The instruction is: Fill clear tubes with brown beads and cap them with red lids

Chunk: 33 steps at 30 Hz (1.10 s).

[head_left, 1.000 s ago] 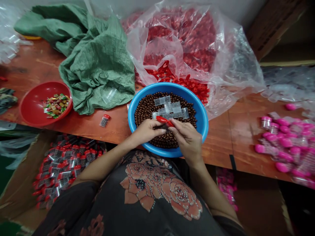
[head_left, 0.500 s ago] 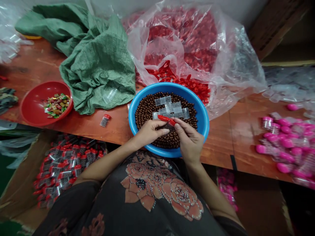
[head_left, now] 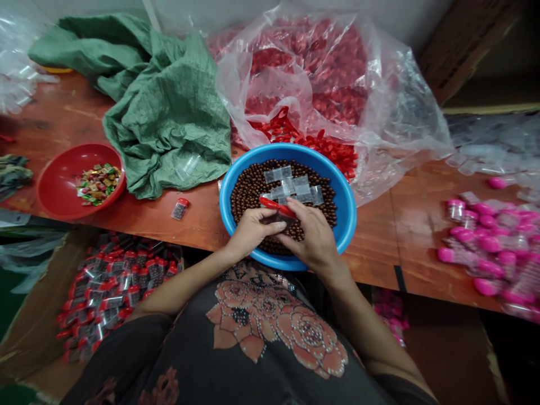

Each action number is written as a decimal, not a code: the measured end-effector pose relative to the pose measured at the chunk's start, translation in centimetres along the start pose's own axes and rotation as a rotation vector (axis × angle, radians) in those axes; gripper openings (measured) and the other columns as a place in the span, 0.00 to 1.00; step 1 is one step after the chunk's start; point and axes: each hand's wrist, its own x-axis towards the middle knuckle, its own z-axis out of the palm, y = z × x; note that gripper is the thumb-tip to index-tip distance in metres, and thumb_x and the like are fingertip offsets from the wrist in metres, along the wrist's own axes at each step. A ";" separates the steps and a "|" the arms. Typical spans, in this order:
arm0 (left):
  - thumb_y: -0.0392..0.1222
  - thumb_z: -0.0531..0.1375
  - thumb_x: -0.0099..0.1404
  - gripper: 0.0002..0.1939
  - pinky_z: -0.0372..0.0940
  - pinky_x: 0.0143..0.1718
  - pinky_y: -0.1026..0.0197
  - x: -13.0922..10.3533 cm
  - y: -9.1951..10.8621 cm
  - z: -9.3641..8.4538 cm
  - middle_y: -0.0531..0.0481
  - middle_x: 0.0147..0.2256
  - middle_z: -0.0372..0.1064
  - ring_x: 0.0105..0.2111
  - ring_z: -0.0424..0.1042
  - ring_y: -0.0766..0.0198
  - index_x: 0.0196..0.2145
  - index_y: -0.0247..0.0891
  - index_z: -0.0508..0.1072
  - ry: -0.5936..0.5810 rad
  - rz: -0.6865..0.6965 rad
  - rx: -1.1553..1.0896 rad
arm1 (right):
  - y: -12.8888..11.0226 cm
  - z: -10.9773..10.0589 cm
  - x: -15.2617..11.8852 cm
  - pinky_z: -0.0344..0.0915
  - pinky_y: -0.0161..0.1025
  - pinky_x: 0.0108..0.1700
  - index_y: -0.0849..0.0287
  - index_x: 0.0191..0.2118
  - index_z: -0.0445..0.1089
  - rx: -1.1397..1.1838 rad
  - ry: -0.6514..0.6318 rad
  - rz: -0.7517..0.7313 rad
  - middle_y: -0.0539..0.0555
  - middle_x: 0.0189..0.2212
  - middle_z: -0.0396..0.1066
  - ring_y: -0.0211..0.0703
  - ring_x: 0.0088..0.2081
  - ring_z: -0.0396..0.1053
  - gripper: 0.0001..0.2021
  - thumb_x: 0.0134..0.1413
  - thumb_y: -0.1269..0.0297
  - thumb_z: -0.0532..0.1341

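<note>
Over the blue basin (head_left: 351, 225), both hands hold one small clear container with a red flip cap (head_left: 269, 202), its body dark with what looks like brown balls. My left hand (head_left: 250, 235) pinches the body between thumb and fingers. Closed round the other side is my right hand (head_left: 315, 236), its fingers at the red cap and its thumb lower down. The cap's lid looks raised toward the left. Brown balls (head_left: 248, 194) fill the basin, and several clear empty containers (head_left: 278, 174) lie on them just beyond my fingers.
A filled red-capped container (head_left: 180, 208) lies left of the basin, near a red bowl (head_left: 50, 194) of wrapped sweets and a green cloth sack (head_left: 169, 124). Behind is a plastic bag of red caps (head_left: 337, 62). Pink-capped containers (head_left: 491, 244) lie right; a carton (head_left: 37, 315) of red-capped ones stands below.
My right hand has shifted from a fingertip pinch on the cap to a wider grip round the container, thumb lower. The container has moved slightly left. My left hand keeps its hold.
</note>
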 end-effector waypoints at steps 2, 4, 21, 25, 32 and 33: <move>0.38 0.68 0.54 0.15 0.66 0.52 0.54 0.0 -0.3 0.1 0.46 0.41 0.79 0.41 0.76 0.61 0.41 0.36 0.81 0.022 -0.005 -0.041 | 0.2 0.0 0.0 0.69 0.54 0.56 0.57 0.70 0.45 -0.036 0.009 -0.061 0.63 0.58 0.68 0.54 0.59 0.67 0.40 0.57 0.62 0.65; 0.38 0.69 0.53 0.15 0.67 0.52 0.53 0.0 -0.4 0.2 0.46 0.41 0.79 0.41 0.76 0.60 0.41 0.36 0.81 0.026 -0.008 -0.057 | 0.5 0.0 0.1 0.71 0.53 0.54 0.58 0.70 0.46 -0.064 0.032 -0.109 0.64 0.55 0.71 0.54 0.56 0.69 0.40 0.56 0.61 0.65; 0.63 0.53 0.67 0.29 0.71 0.37 0.59 0.7 0.6 0.5 0.40 0.34 0.78 0.36 0.77 0.59 0.44 0.33 0.77 -0.070 -0.324 -0.383 | 0.3 -0.8 0.4 0.70 0.51 0.50 0.51 0.58 0.62 0.024 0.066 0.039 0.58 0.49 0.71 0.53 0.50 0.70 0.34 0.46 0.52 0.70; 0.66 0.47 0.68 0.33 0.72 0.34 0.58 1.3 1.5 1.1 0.41 0.32 0.77 0.34 0.77 0.58 0.46 0.33 0.75 -0.079 -0.421 -0.481 | 0.2 -0.5 0.1 0.68 0.51 0.48 0.50 0.57 0.62 0.053 -0.013 0.035 0.57 0.48 0.68 0.52 0.48 0.69 0.32 0.46 0.52 0.70; 0.57 0.51 0.70 0.26 0.71 0.30 0.59 1.5 1.6 1.3 0.44 0.28 0.75 0.25 0.75 0.62 0.51 0.32 0.72 -0.072 -0.523 -0.528 | -0.2 -0.4 0.0 0.65 0.52 0.50 0.53 0.62 0.53 0.116 0.024 0.081 0.58 0.49 0.71 0.53 0.48 0.69 0.40 0.47 0.50 0.69; 0.55 0.51 0.71 0.25 0.71 0.30 0.59 1.5 1.6 1.3 0.43 0.29 0.76 0.25 0.75 0.62 0.51 0.32 0.72 -0.076 -0.526 -0.537 | -0.2 -0.4 0.1 0.65 0.52 0.50 0.54 0.64 0.51 0.110 0.022 0.087 0.59 0.50 0.70 0.54 0.49 0.69 0.42 0.47 0.49 0.69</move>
